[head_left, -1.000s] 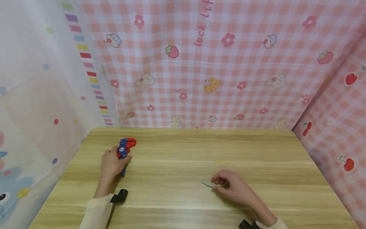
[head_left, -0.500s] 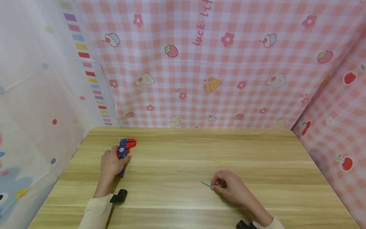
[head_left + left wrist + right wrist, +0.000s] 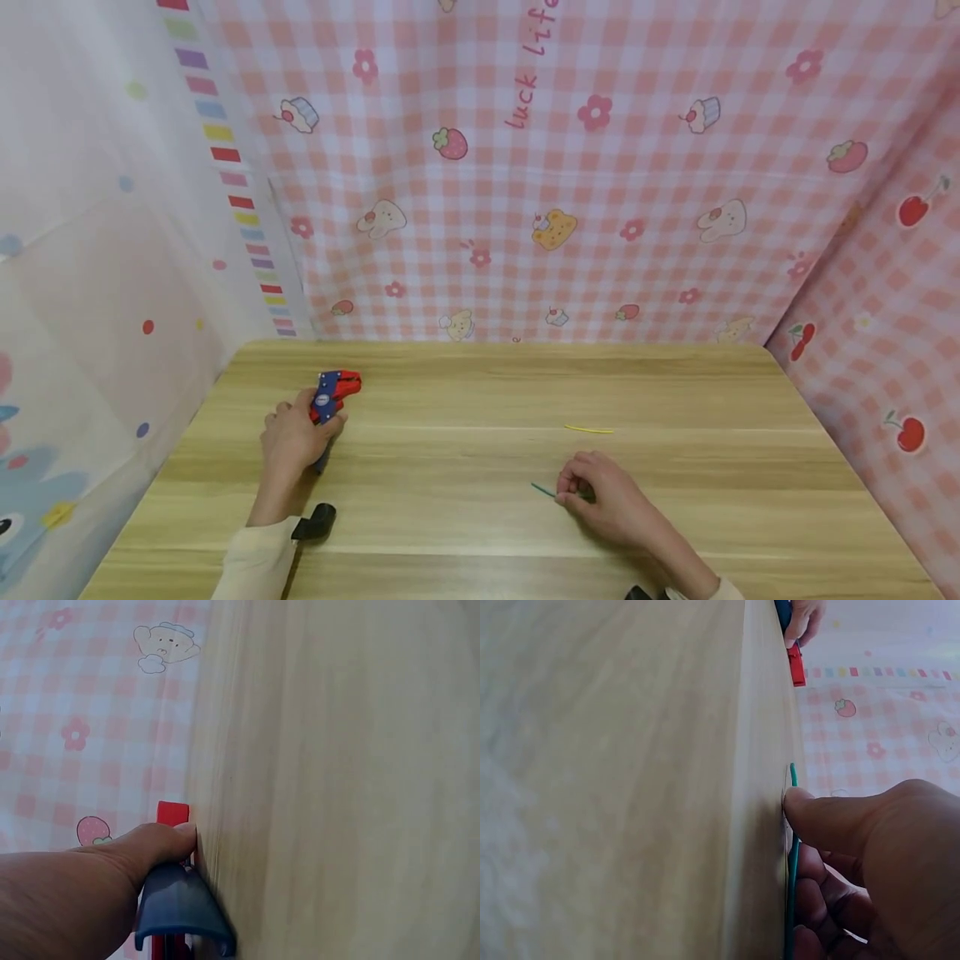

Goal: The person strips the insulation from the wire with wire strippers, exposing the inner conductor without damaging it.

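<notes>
My left hand (image 3: 291, 435) grips a blue and red wire stripper (image 3: 323, 403) at the table's left side. Its red nose points right in the head view. In the left wrist view, the thumb (image 3: 169, 838) lies across the tool above its blue handle (image 3: 178, 900). My right hand (image 3: 606, 500) pinches a short green wire (image 3: 542, 488) low over the tabletop, thumb against fingers. One wire end sticks out leftward; part of the rest is hidden by the fingers. The right wrist view shows the green wire (image 3: 791, 900) running past the thumb and along the curled fingers.
A short yellow wire (image 3: 588, 430) lies on the wooden table (image 3: 450, 500) just beyond my right hand. Pink checked cloth (image 3: 480, 192) hangs behind the table and on the right, and pale cloth hangs on the left. Black wrist mounts sit at both cuffs.
My right thumb and fingers have drawn together on the green wire, which stays in nearly the same place. The left hand keeps its grip on the wire stripper.
</notes>
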Demonstrator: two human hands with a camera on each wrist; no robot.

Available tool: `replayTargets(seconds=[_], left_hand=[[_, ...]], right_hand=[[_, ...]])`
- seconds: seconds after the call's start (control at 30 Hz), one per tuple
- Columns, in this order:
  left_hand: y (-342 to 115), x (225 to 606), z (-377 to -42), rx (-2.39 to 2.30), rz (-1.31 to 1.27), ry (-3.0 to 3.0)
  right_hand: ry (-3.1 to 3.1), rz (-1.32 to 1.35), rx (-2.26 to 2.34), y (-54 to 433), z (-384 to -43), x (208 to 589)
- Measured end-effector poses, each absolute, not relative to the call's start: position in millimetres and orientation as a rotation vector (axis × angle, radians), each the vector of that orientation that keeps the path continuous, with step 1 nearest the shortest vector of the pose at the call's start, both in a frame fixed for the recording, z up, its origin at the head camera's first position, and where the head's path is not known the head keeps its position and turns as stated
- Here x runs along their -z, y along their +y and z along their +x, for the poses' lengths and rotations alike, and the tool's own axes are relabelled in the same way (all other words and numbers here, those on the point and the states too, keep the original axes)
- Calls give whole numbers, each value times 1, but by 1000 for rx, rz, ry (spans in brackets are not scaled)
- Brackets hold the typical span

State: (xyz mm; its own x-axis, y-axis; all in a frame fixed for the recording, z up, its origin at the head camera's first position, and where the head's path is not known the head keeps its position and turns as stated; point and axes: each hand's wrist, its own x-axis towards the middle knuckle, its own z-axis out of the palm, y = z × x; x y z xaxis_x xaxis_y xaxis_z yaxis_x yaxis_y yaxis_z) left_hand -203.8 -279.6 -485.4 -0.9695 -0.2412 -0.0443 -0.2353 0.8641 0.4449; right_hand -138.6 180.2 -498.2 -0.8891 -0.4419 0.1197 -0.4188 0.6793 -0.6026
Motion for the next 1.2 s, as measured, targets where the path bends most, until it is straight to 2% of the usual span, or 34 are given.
replayTargets(seconds=[0.4,1.0,1.2], left_hand=[[-285,485,-207,790,355,-3020],[-287,475,-198,1302,518,-2959],[-285,477,-201,1438,412,-2966]], right_hand=[[2853,-691,1044,182,-138,501],[2806,-611,1067,182,-142,501],[2777,-600,1099,184,-143,501]])
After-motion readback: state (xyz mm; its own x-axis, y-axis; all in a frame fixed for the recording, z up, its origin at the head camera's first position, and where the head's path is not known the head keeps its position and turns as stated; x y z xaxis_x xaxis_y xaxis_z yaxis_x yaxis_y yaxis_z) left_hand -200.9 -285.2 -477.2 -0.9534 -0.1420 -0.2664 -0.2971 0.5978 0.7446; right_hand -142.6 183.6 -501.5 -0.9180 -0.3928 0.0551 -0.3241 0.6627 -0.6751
